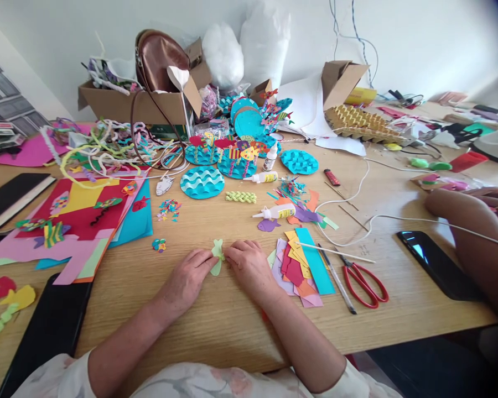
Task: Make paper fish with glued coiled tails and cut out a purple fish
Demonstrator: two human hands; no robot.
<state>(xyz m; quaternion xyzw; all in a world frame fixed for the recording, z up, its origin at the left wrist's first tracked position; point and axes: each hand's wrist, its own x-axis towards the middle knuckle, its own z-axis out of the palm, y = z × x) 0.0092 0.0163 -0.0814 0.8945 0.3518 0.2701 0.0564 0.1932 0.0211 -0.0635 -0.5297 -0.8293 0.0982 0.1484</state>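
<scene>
Both hands meet over a pale green paper fish (217, 256) on the wooden table (232, 320): left hand (188, 276) and right hand (249, 265) pinch its opposite edges, seemingly pressing it flat. Coloured paper scraps (301, 268) and red scissors (363, 282) lie just right. Fingertips hide the fish's middle; a co-worker's arm (473, 232) is cut off at right.

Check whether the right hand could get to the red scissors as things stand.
Probably yes: the right hand pinches a green paper fish, and the red scissors lie open on the table to its right. Only flat paper scraps lie between.
</scene>
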